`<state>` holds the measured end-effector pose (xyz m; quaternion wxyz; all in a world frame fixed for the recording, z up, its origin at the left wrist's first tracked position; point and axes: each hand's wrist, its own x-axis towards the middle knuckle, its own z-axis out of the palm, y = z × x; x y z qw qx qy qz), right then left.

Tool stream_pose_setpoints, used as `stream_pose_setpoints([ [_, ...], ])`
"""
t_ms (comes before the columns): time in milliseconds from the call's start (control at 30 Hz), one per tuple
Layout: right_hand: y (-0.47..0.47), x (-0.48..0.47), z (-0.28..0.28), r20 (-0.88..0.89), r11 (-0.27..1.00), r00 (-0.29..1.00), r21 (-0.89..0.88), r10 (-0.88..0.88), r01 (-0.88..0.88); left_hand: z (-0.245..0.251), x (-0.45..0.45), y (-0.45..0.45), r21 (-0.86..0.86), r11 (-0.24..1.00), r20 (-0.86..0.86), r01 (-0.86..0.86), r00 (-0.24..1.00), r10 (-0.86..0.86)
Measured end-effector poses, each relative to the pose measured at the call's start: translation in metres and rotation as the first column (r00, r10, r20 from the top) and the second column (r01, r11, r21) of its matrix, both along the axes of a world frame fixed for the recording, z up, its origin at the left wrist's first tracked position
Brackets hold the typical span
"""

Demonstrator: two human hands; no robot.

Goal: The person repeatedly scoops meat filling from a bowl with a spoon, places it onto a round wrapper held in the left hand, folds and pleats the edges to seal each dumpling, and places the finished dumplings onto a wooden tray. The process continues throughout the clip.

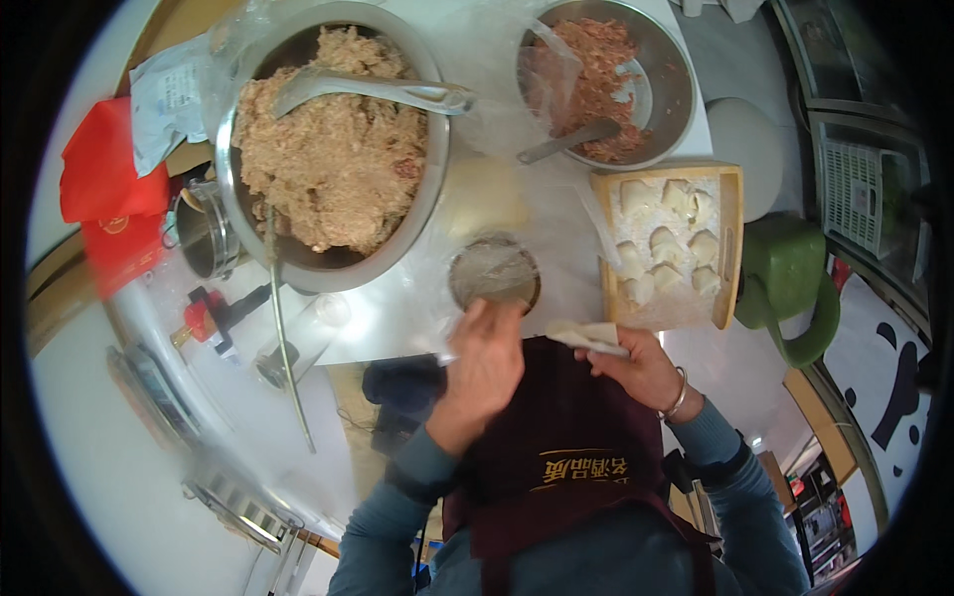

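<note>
My right hand (pixel 645 372), with a bangle at the wrist, holds a small stack of pale dough wrappers (pixel 587 337) between thumb and fingers. My left hand (pixel 488 365) is blurred, with its fingertips at the near edge of a round container (pixel 495 272) under clear plastic film; whether it holds anything cannot be told. A large metal bowl (pixel 440 160) of pale minced filling (pixel 335 149) stands at the upper left, a metal scoop (pixel 373 88) lying in it. Folded dumplings (pixel 665 246) sit on a floured wooden tray (pixel 730 246) to the right.
A steel bowl (pixel 686 97) of reddish minced meat (pixel 596 67) with a spoon (pixel 566 141) stands beyond. A thin rod (pixel 285 350) leans out of the large bowl past the table edge. A green plastic container (pixel 779 276) is right of the tray; a metal canister (pixel 209 235) stands left.
</note>
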<state>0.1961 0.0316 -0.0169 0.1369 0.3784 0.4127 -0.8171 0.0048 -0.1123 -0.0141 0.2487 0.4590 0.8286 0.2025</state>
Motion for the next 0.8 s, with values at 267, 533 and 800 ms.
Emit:
stream_pose_setpoints([
  [267,0.009,-0.002,-0.001,-0.057,0.940,0.973,0.250,-0.224,0.231,0.000,-0.006,0.015,0.075,0.994,0.052,0.075,0.996,-0.079],
  [533,0.019,-0.002,0.001,0.050,0.940,0.939,0.036,-0.341,0.340,0.004,0.007,0.079,0.221,0.948,0.157,0.228,0.951,-0.265],
  [800,0.048,-0.015,-0.003,0.221,0.449,0.445,-0.039,-0.868,0.893,0.020,0.055,0.087,0.430,0.743,-0.127,0.513,0.849,-0.513],
])
